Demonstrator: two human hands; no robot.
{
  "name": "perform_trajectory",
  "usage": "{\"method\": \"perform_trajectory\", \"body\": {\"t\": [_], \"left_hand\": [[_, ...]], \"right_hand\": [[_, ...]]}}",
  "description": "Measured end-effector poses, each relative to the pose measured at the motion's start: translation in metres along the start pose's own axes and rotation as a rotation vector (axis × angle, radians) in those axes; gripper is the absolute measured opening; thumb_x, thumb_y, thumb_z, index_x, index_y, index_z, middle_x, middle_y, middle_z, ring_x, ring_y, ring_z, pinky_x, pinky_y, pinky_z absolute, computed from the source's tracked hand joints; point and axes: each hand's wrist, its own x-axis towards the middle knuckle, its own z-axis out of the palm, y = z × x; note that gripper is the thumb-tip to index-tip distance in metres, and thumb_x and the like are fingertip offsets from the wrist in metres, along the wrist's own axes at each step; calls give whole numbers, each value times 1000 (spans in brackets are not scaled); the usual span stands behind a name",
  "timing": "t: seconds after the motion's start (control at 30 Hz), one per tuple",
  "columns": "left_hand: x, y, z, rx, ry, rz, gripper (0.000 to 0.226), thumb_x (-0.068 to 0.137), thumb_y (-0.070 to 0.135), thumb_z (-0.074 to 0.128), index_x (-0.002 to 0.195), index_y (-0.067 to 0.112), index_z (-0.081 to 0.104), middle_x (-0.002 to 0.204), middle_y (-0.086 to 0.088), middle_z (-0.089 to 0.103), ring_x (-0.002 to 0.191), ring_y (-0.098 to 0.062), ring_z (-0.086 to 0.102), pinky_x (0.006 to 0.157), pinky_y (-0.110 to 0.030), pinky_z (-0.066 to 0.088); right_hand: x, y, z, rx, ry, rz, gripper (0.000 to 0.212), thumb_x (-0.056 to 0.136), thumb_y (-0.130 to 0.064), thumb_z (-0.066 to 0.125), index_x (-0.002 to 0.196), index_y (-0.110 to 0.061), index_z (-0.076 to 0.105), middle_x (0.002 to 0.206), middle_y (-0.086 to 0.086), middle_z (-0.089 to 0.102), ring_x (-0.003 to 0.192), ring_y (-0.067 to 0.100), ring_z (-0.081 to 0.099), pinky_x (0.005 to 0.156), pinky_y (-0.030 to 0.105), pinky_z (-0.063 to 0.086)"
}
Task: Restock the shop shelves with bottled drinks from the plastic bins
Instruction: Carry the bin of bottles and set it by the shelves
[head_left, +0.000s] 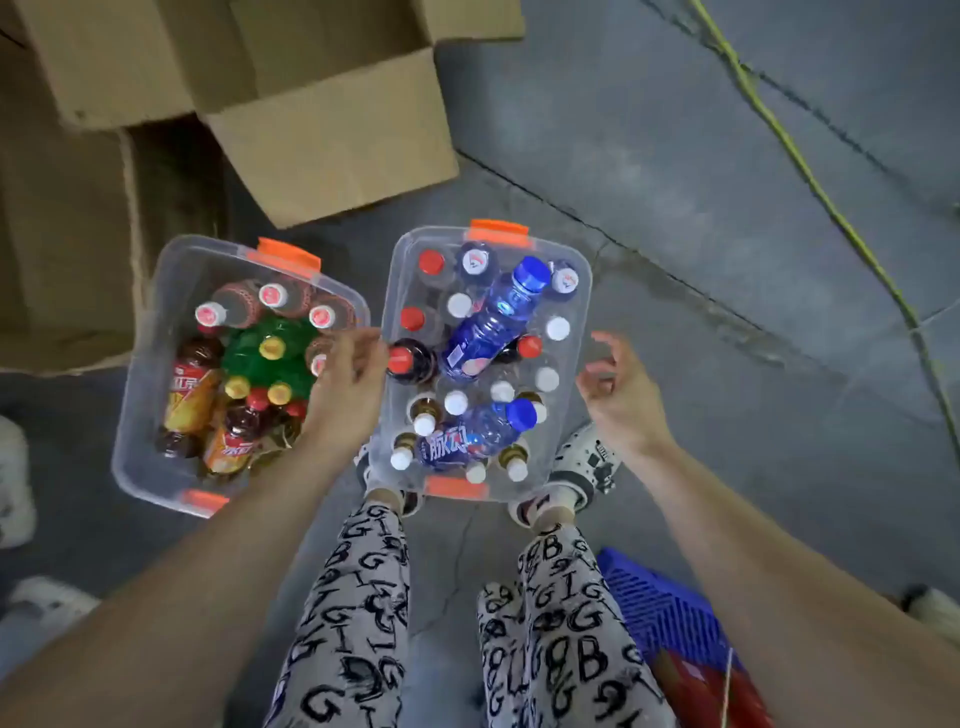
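- Clear bin (404, 254) of bottles (488, 322) is sitting on the floor (675, 208).
- Left hand (348, 384) is reaching the bin's left rim; grip unclear.
- Right hand (618, 389) is hovering beside its right wall, fingers (605, 344) loosely curled and empty.

Two clear bins (140, 364) (584, 291), two blue bottles (488, 322) (480, 431), three yellow caps (271, 347) (236, 387) (279, 393)

A grey concrete floor (675, 156), crossed by dark cracks and seams, fills the view under soft, even light. An open cardboard box (311, 104) lies on it. Flattened cardboard (62, 234) lies just left of the box. A yellow-green cord (810, 176) runs diagonally well right of it. A blue plastic crate (670, 618) sits far below and right of the box.
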Motion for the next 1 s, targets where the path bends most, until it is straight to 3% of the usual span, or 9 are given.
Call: {"method": "perform_trajectory", "body": {"t": [0.1, 0.23, 0.33, 0.5, 0.6, 0.73, 0.83, 0.93, 1.0], "left_hand": [[18, -31, 14, -76, 4, -106, 42, 100, 46, 38, 133, 25, 53, 123, 8, 53, 117, -17, 50, 95, -26, 32], [51, -69, 32, -221, -17, -246, 93, 68, 98, 25, 140, 44, 46, 147, 12, 48, 136, -14, 43, 117, -44, 29], [74, -83, 47, -322, -30, -359, 117, 49, 106, 30, 143, 38, 47, 147, 5, 50, 137, -18, 44, 117, -46, 29], [98, -74, 60, -512, 7, -401, 77, 77, 81, 40, 129, 29, 62, 121, 2, 69, 118, -18, 60, 108, -43, 42], [108, -84, 66, -574, 30, -387, 49, 96, 60, 45, 120, 23, 66, 110, -1, 73, 107, -19, 66, 92, -37, 51], [130, -122, 67, -491, -6, -346, 63, 77, 71, 62, 122, 26, 66, 123, -3, 68, 121, -26, 59, 109, -54, 39], [131, -125, 70, -436, 29, -343, 55, 78, 61, 64, 119, 23, 66, 119, -4, 68, 118, -26, 60, 109, -55, 39], [112, -100, 80, -431, 22, -317, 57, 76, 52, 66, 122, 19, 63, 124, -9, 66, 116, -29, 62, 107, -53, 43], [102, -90, 93, -405, 17, -306, 35, 83, 45, 64, 110, 23, 64, 118, -5, 67, 108, -23, 62, 106, -47, 44]], "right_hand": [[18, 18, 27, -38, -12, 60, 59, 97, -24, 59, 150, -25, 34, 91, -20, 56, 97, 25, 62, 90, 40, 50], [49, 48, 60, -58, 10, 136, 58, 99, -26, 54, 151, -29, 29, 130, 7, 60, 115, 35, 60, 96, 46, 49], [70, 65, 76, -3, 23, 212, 54, 102, -26, 43, 154, -31, 25, 134, 9, 60, 119, 37, 58, 96, 40, 45], [96, 76, 93, 163, 5, 362, 45, 107, -30, 35, 150, -20, 37, 144, 14, 53, 126, 35, 52, 106, 42, 38], [106, 87, 94, 260, 7, 416, 31, 103, -38, 44, 118, -14, 57, 116, 13, 63, 98, 29, 57, 99, 47, 47], [108, 97, 91, 303, 3, 371, 32, 100, -44, 54, 82, -19, 45, 86, 6, 56, 74, 25, 52, 79, 45, 51], [108, 101, 86, 286, -3, 334, 36, 100, -46, 53, 77, -20, 41, 77, 1, 50, 76, 25, 51, 83, 51, 52], [109, 109, 75, 256, -4, 318, 34, 101, -46, 50, 80, -21, 42, 82, 1, 51, 79, 25, 53, 80, 45, 49], [110, 118, 64, 261, 23, 316, 32, 101, -45, 51, 84, -19, 44, 83, 2, 51, 79, 25, 52, 82, 47, 51]]}}
